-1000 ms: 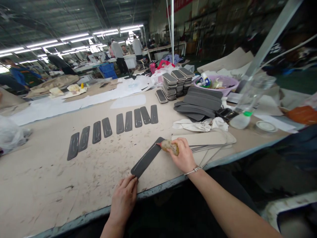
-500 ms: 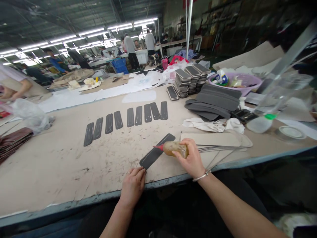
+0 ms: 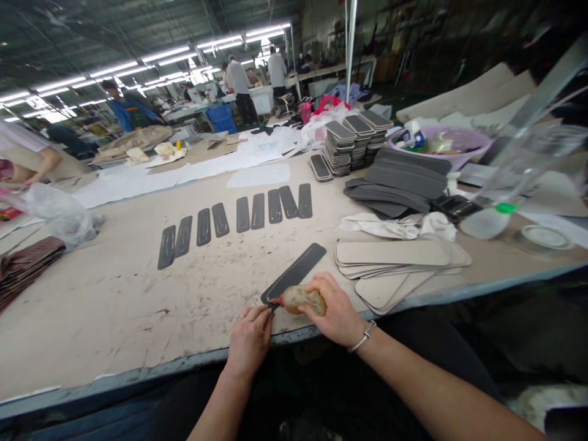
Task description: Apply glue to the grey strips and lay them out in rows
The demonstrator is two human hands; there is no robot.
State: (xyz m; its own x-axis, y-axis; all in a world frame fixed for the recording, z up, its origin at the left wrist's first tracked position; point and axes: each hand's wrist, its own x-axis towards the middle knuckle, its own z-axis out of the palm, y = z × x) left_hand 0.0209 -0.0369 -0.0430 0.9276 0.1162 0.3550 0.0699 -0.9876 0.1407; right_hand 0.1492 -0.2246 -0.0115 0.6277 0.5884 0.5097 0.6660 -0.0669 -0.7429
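A long dark grey strip with rounded ends lies slanted on the table near its front edge. The fingers of my left hand are closed together at its near end, pinning it. In my right hand is a yellowish squeeze bottle, tilted so that its red nozzle touches or nearly touches the strip just by my left fingertips. A thin glossy line of what looks like glue shows along the strip's left edge. Farther back, several shorter dark pieces lie in a row, with glossy lines on them.
Right of my right hand lie beige panels, with a white cloth behind. Dark sheets, stacked padded pieces and a purple basin stand farther back. A plastic bag lies left. Co-workers are in the background.
My right hand has brought the bottle down and left along the strip, from its middle to the near end. My left hand has stayed at that end.
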